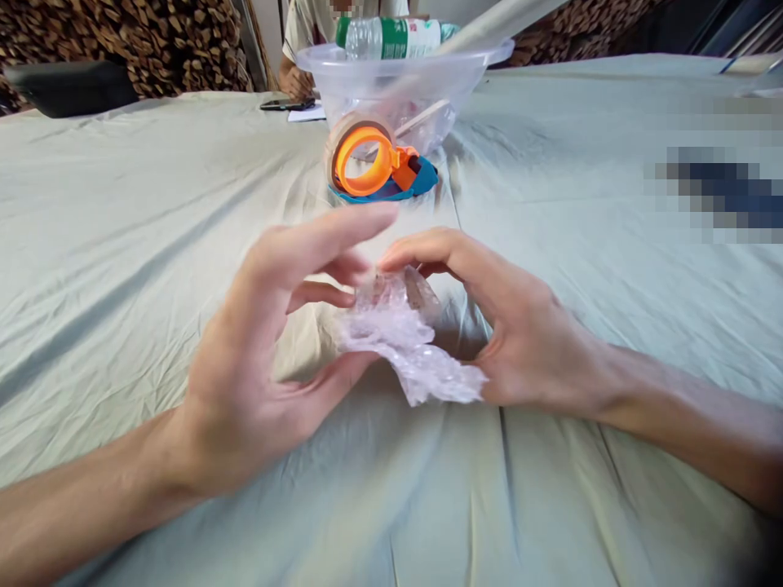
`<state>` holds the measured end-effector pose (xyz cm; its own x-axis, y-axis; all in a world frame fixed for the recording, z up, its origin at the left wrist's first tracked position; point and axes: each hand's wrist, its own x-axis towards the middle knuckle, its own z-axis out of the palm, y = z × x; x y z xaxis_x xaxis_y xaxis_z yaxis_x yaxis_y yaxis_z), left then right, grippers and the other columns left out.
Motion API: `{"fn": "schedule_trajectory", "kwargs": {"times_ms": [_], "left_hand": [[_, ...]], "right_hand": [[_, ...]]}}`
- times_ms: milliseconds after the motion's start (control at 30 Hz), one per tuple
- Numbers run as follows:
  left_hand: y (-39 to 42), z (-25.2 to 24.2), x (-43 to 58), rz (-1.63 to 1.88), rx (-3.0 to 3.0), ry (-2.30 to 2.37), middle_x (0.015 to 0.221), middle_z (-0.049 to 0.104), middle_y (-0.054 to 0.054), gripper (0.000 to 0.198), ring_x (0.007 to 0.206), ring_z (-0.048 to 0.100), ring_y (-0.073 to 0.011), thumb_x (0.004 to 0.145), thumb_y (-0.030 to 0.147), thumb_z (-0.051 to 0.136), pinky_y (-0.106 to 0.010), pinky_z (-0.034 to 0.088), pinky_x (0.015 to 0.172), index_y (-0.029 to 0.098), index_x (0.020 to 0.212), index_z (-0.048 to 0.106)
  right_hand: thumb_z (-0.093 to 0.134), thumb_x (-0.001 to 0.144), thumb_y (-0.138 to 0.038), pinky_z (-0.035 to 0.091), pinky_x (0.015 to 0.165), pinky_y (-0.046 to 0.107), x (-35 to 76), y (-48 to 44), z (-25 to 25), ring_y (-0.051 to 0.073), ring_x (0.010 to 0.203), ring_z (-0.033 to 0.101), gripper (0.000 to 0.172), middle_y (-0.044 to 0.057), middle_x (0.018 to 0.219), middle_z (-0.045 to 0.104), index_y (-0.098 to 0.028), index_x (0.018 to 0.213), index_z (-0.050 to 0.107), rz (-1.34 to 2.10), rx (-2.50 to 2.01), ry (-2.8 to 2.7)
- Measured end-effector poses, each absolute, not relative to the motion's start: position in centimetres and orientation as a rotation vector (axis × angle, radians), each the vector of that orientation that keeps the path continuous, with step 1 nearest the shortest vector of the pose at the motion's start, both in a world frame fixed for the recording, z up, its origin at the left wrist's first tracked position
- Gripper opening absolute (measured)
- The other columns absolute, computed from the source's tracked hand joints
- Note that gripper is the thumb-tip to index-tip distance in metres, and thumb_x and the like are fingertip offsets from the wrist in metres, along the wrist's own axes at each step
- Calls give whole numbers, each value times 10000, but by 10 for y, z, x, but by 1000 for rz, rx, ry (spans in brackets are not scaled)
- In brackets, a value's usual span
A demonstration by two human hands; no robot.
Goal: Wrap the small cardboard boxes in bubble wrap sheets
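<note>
Between my two hands, above the cloth, is a bundle of crumpled clear plastic wrap. Something brownish shows through its upper part, too blurred to name. My left hand curves around the bundle's left side. Its thumb and lower fingers touch the plastic, while the index finger stretches out above it. My right hand grips the bundle from the right, with its index fingertip on the top. A loose flap of plastic hangs toward the right thumb and hides part of it.
A pale cloth with creases covers the table. Beyond my hands, an orange tape dispenser with a tape roll rests on something blue. Behind stands a clear plastic basin with a green-labelled bottle. A person sits opposite near a phone.
</note>
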<state>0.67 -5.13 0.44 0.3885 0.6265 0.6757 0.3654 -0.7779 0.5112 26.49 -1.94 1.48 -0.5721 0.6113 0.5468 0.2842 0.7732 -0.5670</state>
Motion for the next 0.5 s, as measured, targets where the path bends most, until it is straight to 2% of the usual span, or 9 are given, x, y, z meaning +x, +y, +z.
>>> {"fn": "schedule_trajectory", "kwargs": {"times_ms": [100, 167, 300, 500], "left_hand": [[-44, 0, 5, 1331, 2256, 881, 1645, 683, -36, 672, 1554, 660, -298, 1027, 227, 869, -467, 683, 1191, 396, 1624, 611], [-43, -1, 5, 1201, 2234, 952, 1639, 709, -54, 693, 1520, 709, -317, 1025, 269, 881, -516, 676, 1230, 384, 1644, 592], [-47, 2, 6, 1151, 2204, 999, 1498, 781, -68, 615, 1341, 803, -290, 991, 310, 933, -452, 719, 1142, 313, 1545, 667], [-48, 11, 14, 1239, 2042, 1017, 1219, 820, -24, 366, 1151, 799, -246, 977, 403, 968, -403, 681, 1031, 276, 1259, 773]], "right_hand": [[834, 945, -190, 604, 1161, 488, 263, -17, 8, 300, 1303, 726, 487, 107, 1396, 768, -224, 1385, 631, 489, -668, -2177], [820, 958, -197, 610, 1158, 499, 261, -17, 6, 309, 1315, 733, 440, 91, 1394, 772, -264, 1352, 635, 483, -680, -2170], [792, 967, -151, 609, 1151, 466, 259, -19, 7, 288, 1312, 738, 426, 97, 1378, 767, -263, 1339, 619, 454, -631, -2188], [818, 953, -121, 591, 1169, 416, 261, -25, 7, 281, 1363, 718, 446, 155, 1424, 734, -194, 1345, 618, 449, -576, -2240]]}}
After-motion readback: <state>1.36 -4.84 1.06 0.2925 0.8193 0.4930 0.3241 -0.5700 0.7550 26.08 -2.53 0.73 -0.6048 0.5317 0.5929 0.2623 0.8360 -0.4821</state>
